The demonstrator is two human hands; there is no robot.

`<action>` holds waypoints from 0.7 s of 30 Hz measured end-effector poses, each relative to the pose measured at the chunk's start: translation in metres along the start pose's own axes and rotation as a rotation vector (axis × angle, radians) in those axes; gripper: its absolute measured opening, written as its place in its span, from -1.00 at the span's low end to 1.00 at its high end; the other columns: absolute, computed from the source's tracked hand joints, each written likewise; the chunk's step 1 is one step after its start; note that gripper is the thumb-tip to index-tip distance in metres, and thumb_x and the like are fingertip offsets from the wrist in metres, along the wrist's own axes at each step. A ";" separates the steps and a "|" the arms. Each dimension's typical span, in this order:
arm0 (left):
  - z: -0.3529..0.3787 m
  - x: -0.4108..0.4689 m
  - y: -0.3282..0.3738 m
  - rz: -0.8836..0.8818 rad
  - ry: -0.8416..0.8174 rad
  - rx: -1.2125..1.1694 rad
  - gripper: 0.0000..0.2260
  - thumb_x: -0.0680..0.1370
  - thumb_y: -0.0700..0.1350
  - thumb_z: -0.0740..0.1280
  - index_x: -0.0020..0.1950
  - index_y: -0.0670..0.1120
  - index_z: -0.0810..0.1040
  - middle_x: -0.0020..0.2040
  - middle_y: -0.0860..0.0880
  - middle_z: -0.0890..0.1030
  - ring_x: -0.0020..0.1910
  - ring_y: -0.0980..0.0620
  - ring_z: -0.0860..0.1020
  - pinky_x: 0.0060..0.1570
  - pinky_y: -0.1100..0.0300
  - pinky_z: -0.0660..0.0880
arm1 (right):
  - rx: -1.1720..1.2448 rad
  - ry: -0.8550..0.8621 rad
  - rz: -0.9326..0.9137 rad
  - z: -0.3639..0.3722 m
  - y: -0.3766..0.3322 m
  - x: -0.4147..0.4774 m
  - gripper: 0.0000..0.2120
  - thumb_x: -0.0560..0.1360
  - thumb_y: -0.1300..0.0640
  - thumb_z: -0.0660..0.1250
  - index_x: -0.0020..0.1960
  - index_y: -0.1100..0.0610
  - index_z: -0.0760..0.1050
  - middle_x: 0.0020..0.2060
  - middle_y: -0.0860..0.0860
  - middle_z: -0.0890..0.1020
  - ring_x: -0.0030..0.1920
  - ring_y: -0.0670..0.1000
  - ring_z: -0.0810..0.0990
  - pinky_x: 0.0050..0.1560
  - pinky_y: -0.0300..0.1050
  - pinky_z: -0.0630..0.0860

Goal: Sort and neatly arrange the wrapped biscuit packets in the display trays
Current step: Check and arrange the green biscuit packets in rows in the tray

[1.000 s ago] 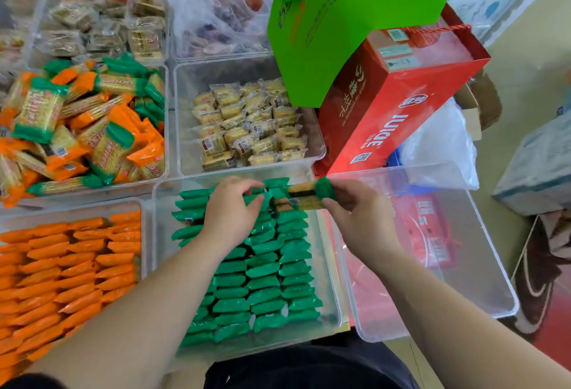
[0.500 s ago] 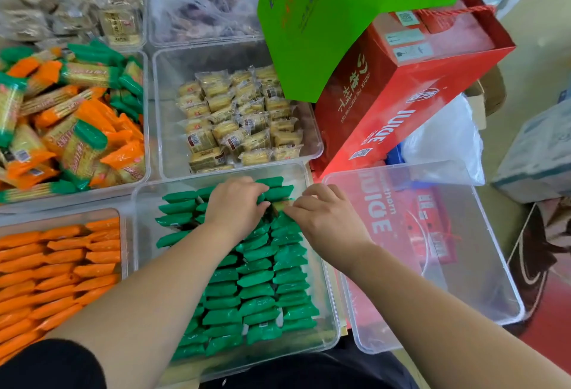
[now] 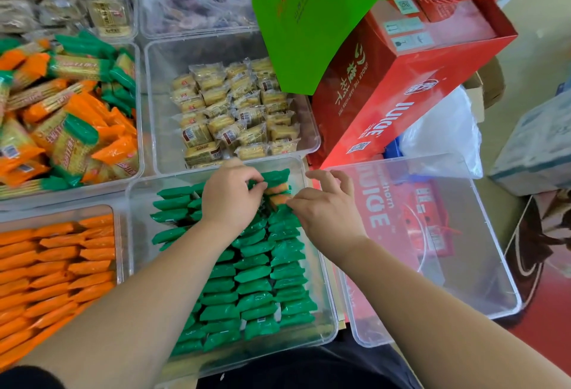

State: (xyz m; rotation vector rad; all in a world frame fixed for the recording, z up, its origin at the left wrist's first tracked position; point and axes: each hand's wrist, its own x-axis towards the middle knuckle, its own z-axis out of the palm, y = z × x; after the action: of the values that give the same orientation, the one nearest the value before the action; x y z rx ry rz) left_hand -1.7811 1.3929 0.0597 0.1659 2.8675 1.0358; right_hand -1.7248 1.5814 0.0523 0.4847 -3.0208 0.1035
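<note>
Green crimped film with an orange-yellow window: one biscuit packet (image 3: pixel 278 195) lies at the far end of the clear tray (image 3: pixel 140 280), on top of the rows of green packets (image 3: pixel 253 277) stacked inside it. The grip of the left hand (image 3: pixel 230 203) is pinched on the packet's left crimp. The right hand (image 3: pixel 327 209) pinches the right end, its spare fingers splayed. Likely light, with slippery, crackly film over brittle biscuit. Best held by the crimped ends and pressed in gently, without squeezing the middle.

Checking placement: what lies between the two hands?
Head view: one green-ended biscuit packet, biscuit showing, between the left hand and right hand.
</note>
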 end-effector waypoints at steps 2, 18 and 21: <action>-0.014 -0.004 0.005 -0.012 0.034 -0.043 -0.97 0.47 -0.13 0.53 -0.15 -0.04 0.71 -0.12 0.02 0.57 -0.19 0.01 0.52 -0.17 0.11 0.47 | -0.019 -0.069 0.005 0.001 -0.003 0.006 -0.72 0.27 0.24 0.53 -0.14 -0.10 0.71 -0.25 -0.16 0.66 0.27 0.16 0.46 0.33 0.21 0.18; -0.077 -0.094 -0.006 -0.466 0.211 -0.644 -0.88 0.50 -0.25 0.48 -0.12 -0.03 0.65 -0.14 -0.04 0.71 -0.08 -0.02 0.68 0.00 0.12 0.59 | -0.223 -0.587 0.013 -0.021 -0.028 0.005 -0.39 0.67 -0.16 -0.01 0.64 0.03 -0.04 0.61 -0.03 0.12 0.52 0.31 -0.46 0.30 0.49 -0.54; -0.073 -0.106 -0.006 -0.512 0.200 -0.705 -0.89 0.49 -0.26 0.48 -0.12 -0.06 0.64 -0.20 -0.05 0.70 -0.11 -0.04 0.68 0.00 0.03 0.58 | -0.296 -0.633 0.004 -0.023 -0.031 0.009 -0.35 0.66 -0.21 -0.03 0.65 0.02 -0.10 0.61 0.01 0.10 0.51 0.34 -0.45 0.27 0.50 -0.56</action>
State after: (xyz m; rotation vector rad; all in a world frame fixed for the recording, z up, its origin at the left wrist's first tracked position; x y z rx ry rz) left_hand -1.6851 1.3277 0.1166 -0.7041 2.2762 1.8861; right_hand -1.7216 1.5507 0.0779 0.5684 -3.5410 -0.6012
